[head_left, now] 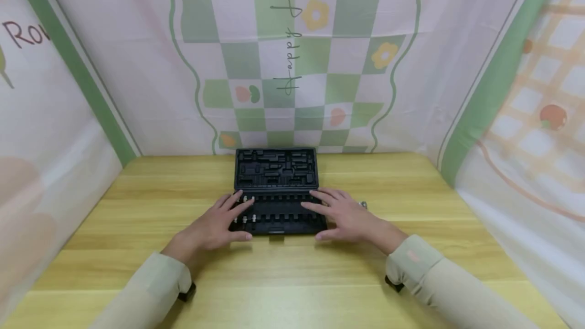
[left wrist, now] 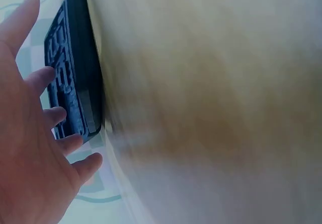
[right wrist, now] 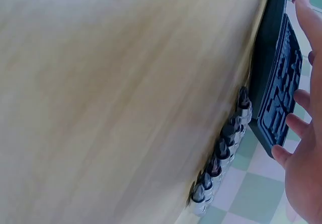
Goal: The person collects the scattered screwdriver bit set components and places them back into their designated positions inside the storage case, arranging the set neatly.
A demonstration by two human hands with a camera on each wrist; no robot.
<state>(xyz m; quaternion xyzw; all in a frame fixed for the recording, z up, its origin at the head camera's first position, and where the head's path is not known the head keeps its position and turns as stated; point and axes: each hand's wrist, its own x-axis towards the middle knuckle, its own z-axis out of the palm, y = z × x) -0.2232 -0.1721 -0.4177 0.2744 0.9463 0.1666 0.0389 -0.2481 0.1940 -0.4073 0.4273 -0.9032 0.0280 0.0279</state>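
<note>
Case [head_left: 276, 225]: sat on the table [head_left: 274, 278], towards the back
Lid [head_left: 276, 186]: at the case's rear, just in front of the back cloth [head_left: 292, 55]
Few little pieces [head_left: 245, 219]: in the case, left end, two rows
Row of bits [right wrist: 221, 153]: on the table, right of the case
Left hand [head_left: 217, 222]: at the case's left end
Right hand [head_left: 349, 217]: at its right end, in front of the bits
</note>
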